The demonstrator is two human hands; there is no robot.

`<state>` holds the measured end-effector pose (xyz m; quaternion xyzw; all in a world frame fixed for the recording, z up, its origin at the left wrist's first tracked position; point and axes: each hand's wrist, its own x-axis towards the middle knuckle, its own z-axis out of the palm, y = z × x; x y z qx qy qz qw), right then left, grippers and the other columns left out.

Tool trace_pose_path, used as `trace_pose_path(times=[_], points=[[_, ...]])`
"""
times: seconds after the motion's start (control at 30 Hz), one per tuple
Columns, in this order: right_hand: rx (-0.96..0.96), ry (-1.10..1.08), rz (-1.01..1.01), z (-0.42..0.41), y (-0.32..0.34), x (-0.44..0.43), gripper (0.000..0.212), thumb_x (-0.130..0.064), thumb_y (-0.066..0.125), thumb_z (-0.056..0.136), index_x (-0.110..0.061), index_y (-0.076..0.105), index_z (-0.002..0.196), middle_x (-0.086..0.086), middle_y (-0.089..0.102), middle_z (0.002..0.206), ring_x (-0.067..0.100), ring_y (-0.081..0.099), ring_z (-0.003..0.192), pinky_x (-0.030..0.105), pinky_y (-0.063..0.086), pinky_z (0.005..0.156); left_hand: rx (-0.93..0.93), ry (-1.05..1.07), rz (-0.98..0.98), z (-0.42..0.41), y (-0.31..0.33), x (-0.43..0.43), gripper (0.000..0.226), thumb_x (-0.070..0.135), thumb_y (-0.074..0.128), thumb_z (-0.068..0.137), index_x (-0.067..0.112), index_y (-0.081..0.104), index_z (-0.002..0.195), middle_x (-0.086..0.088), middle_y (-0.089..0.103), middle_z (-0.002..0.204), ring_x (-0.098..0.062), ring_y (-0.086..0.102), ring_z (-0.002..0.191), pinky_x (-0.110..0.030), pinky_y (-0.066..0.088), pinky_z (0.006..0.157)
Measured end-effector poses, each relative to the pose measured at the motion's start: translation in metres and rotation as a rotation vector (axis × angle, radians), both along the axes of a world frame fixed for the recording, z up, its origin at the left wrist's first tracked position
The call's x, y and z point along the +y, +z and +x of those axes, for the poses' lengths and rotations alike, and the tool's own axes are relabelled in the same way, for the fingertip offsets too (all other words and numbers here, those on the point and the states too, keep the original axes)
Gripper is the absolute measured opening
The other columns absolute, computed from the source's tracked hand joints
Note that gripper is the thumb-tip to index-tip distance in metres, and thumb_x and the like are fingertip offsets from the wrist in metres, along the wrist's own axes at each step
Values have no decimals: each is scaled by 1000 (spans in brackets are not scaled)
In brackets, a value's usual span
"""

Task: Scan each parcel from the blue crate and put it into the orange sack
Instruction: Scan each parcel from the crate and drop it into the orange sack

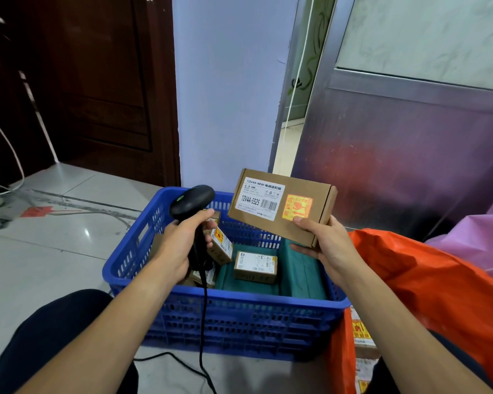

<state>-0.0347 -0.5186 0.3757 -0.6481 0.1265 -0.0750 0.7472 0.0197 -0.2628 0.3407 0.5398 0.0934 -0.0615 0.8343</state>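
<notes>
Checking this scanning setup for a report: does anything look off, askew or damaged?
The scanner in the left hand seems to throw its reddish glow on the orange sticker, right of the barcode, on the parcel gripped by the right hand, so the aim looks off. No damage or spill shows.

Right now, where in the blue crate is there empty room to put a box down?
The bare green lining between the small brown labelled box and the right wall of the blue plastic crate is free. The crate's left side is crowded with cardboard parcels beneath the left hand gripping the black scanner.
</notes>
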Motion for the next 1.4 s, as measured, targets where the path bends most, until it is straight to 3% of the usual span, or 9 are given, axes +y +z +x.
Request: trace_pose_path(times=[0.17,0.37,0.63,1.07,1.4], points=[[-45,-99,-82,-1,2,1,33,-12,76,91,-23,59,117,-1,72,115,15,71,101,36,63,80,-71,-143,241,-4,-4,-5,15,16,78,91,6,76,103,-10,72,81,-18,58,59,-31,52,62],[-81,-166,-155,0,1,-2,46,-13,77,90,-19,55,130,-2,69,120,15,68,106,31,60,76,-54,-155,231,-8,-7,-15,16,14,82,88,6,72,98,-2,60,65,-15,53,49,-26,48,48],[-99,-186,-210,2,-2,-4,49,-16,77,90,-19,52,132,-2,67,122,15,65,109,28,56,73,-70,-196,254,-10,-5,-15,17,18,86,85,8,75,94,-3,60,64,-16,53,50,-29,48,54],[-90,-190,-252,4,-5,-7,53,-18,78,89,-21,50,135,-3,64,122,16,62,112,40,59,90,-121,-311,321,-13,-6,-14,13,14,83,87,9,72,93,-2,59,63,-16,52,50,-34,49,62],[-83,-194,-253,5,-6,-6,51,-21,78,89,-23,52,132,-6,67,118,15,64,110,41,58,91,-155,-324,342,-13,-6,-13,11,14,81,89,10,72,92,-3,58,62,-17,51,49,-35,48,63]])
